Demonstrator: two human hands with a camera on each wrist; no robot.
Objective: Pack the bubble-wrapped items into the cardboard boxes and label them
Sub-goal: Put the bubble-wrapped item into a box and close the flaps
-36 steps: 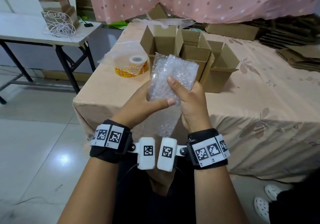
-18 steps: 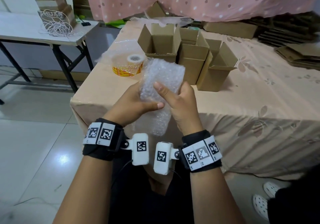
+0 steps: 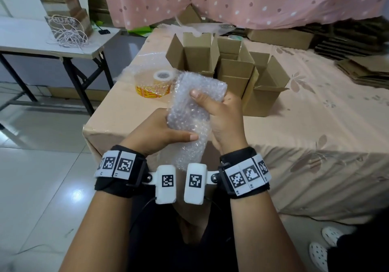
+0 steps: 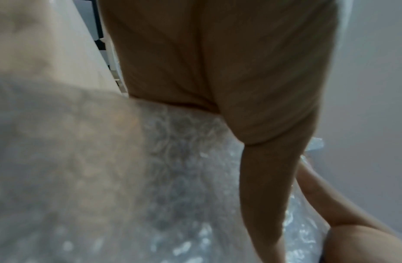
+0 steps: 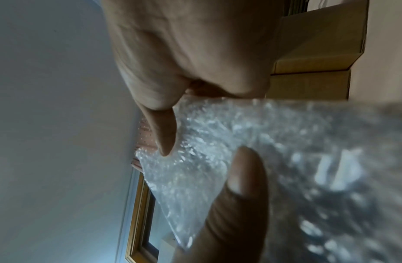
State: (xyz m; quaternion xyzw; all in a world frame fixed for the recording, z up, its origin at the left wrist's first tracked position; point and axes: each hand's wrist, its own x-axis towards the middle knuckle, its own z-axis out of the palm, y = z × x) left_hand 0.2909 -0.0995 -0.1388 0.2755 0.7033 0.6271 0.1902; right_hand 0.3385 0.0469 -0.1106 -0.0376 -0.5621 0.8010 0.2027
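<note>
A bubble-wrapped item (image 3: 195, 103) stands upright in both hands over the table's near corner. My left hand (image 3: 160, 134) grips its lower part, thumb laid across the front. My right hand (image 3: 221, 114) holds the right side, thumb pressed on the front near the top. A loose tail of wrap (image 3: 187, 151) hangs below between the wrists. In the left wrist view the wrap (image 4: 184, 178) fills the frame under my fingers; in the right wrist view the wrap (image 5: 240, 142) is pinched between thumb and fingers. Three open cardboard boxes (image 3: 233, 69) stand on the table just behind.
A roll of printed yellow tape (image 3: 154, 83) lies on the table (image 3: 315, 124) left of the boxes, on loose bubble wrap. Flat cardboard sheets (image 3: 362, 69) are stacked far right. A side table (image 3: 31, 40) with tangled cord stands at the left. White shoes (image 3: 322, 250) show at bottom right.
The wrapped item has tilted and dropped slightly toward me. My right thumb now sits higher on its front, and my left thumb lies lower across the wrap.
</note>
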